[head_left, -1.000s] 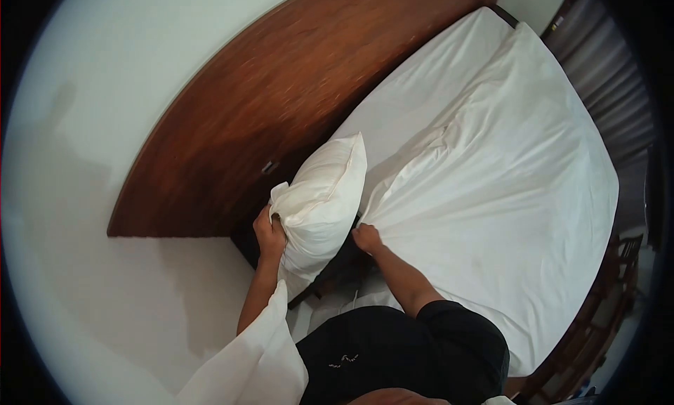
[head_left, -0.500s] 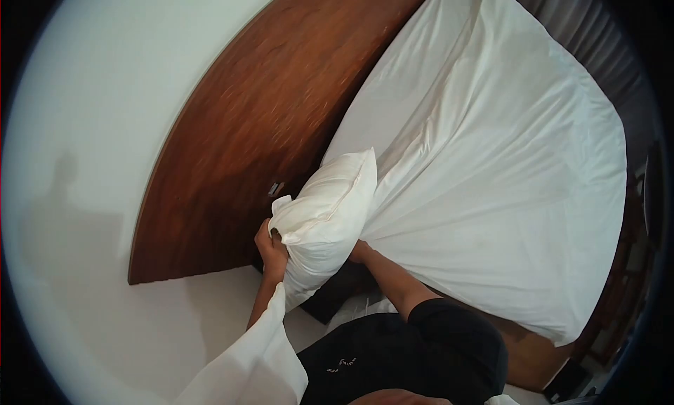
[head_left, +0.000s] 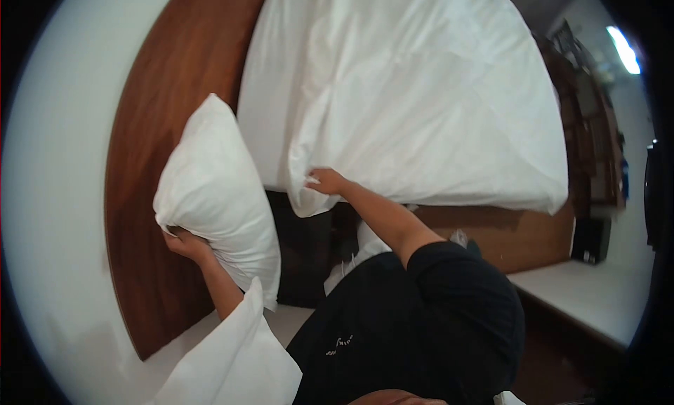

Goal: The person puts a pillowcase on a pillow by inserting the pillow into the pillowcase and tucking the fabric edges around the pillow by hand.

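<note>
A plump white pillow (head_left: 223,187) stands on end at the left, held up by my left hand (head_left: 188,243), whose fingers are closed on its lower corner. My right hand (head_left: 325,181) reaches across to the near corner of the bed and grips the folded edge of a white duvet (head_left: 428,89). Beneath that fold, part of the white bottom sheet (head_left: 270,110) shows beside the headboard. A white cloth (head_left: 235,352) hangs over my left forearm and shoulder.
A curved brown wooden headboard (head_left: 158,103) rises behind the pillow against a pale wall. Below the mattress runs a wooden bed base (head_left: 505,236). A dark bedside unit (head_left: 300,254) stands close in front of me, and wooden shelving (head_left: 590,138) is far right.
The pillow has swung left, away from the bed, with my left hand. My right hand has left the pillow's side and taken hold of the duvet edge. The view has turned rightward.
</note>
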The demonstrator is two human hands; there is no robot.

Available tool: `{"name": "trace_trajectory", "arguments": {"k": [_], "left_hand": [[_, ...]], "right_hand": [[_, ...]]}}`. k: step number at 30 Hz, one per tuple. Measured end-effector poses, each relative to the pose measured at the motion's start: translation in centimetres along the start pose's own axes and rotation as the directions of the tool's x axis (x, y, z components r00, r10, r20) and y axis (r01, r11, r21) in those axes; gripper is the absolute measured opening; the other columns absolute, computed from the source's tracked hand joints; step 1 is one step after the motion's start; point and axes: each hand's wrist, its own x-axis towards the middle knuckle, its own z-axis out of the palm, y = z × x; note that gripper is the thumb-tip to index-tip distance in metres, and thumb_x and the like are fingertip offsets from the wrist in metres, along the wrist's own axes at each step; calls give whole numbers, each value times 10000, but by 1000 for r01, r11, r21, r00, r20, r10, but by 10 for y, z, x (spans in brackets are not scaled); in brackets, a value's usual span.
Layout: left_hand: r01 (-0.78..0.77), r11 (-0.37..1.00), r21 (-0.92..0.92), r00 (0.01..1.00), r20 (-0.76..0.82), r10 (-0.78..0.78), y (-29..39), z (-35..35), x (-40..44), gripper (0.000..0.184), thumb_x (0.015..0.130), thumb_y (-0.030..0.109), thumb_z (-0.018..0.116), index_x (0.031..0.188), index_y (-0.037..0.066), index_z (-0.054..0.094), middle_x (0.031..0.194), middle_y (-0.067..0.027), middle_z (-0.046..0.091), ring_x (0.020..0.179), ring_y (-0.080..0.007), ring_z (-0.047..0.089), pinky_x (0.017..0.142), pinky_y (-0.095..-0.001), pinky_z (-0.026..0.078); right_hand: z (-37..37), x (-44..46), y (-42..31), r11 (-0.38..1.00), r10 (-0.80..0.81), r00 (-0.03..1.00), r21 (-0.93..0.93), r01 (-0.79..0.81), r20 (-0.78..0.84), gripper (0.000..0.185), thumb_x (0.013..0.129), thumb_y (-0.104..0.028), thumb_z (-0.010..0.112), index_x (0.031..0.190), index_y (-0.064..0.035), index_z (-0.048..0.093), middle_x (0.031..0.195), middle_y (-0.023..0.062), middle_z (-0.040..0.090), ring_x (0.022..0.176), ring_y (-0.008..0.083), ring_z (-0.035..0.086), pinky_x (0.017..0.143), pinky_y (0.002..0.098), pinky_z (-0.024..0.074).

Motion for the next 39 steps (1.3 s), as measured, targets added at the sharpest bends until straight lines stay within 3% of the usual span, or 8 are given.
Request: {"name": "trace_trajectory", "arguments": {"k": [9, 13, 16, 20, 27, 33, 36, 39], "left_hand": [[-498, 863, 88, 866, 109, 488, 59, 62, 73, 379, 1067, 319, 511, 947, -23, 624, 849, -151, 644, 795, -295, 644, 729, -395, 502], [-683, 728, 64, 720, 228, 655, 93, 153, 89, 294, 1018, 232, 535, 1065, -45, 620, 991, -240, 653, 921, -455, 628, 832, -494, 505], [-686, 728, -20, 674, 360, 645, 119, 214, 70, 321, 924, 147, 727, 1123, -60, 582, 1038, -256, 614, 969, -462, 588, 889, -484, 481], [-428, 903, 23, 688, 657, 309, 118, 287, 13, 863, 790, 499, 860, 1276, -145, 551, 1220, -301, 626, 1160, -432, 600, 1009, -437, 474], [198, 962, 187, 551, 791, -267, -17, 311, -70, 454, 951, 340, 708, 1107, -82, 647, 983, -220, 712, 922, -254, 681, 867, -369, 517], [211, 974, 88, 554, 810, -193, -20, 331, -49, 391, 934, 337, 727, 1034, -29, 633, 940, -172, 696, 870, -234, 651, 818, -367, 513], [213, 975, 63, 489, 857, -163, 4, 347, -32, 388, 923, 334, 741, 1048, -18, 637, 956, -161, 703, 865, -230, 652, 815, -366, 515], [223, 975, 12, 435, 894, -111, 16, 368, -16, 374, 922, 338, 750, 1050, 5, 640, 938, -108, 684, 883, -169, 626, 821, -326, 506]], "right_hand": [[-151, 36, -239, 451, -105, 981, 887, -97, 161, 1125, 866, -797, 582, 1654, -179, 70, 1676, 234, 137, 1462, 493, 329, 1010, 672, 480], [-227, 78, -199, 172, -297, 947, 983, -70, 119, 1136, 818, -944, 375, 1662, -235, 102, 1710, 162, 69, 1542, 485, 86, 1045, 769, 360], [-274, 94, -159, -14, -329, 944, 999, -42, 35, 999, 900, -853, 403, 1643, -209, 231, 1663, 126, 299, 1511, 393, 294, 1115, 667, 378], [-292, 95, -63, 198, -65, 992, 974, 115, -104, 758, 1027, -630, 424, 1589, -126, 353, 1557, 121, 477, 1414, 301, 478, 1144, 531, 417], [-275, 62, 113, 342, 493, 870, 917, -205, 11, 620, 1043, -386, 568, 1533, -33, 425, 1444, 151, 582, 1308, 280, 574, 1103, 420, 455], [-270, 68, 144, 763, 436, 876, 600, -241, -204, 713, 953, -317, 708, 1533, -38, 400, 1458, 170, 558, 1311, 345, 558, 1091, 453, 435], [-273, 73, 113, 882, 380, 746, -28, -470, -548, 776, 877, -300, 768, 1521, -49, 416, 1438, 185, 550, 1310, 392, 531, 1103, 482, 423], [-288, 81, 20, 919, -111, 760, -358, -167, -640, 827, 805, -264, 808, 1511, -62, 429, 1430, 191, 535, 1316, 425, 493, 1118, 504, 408]]}}
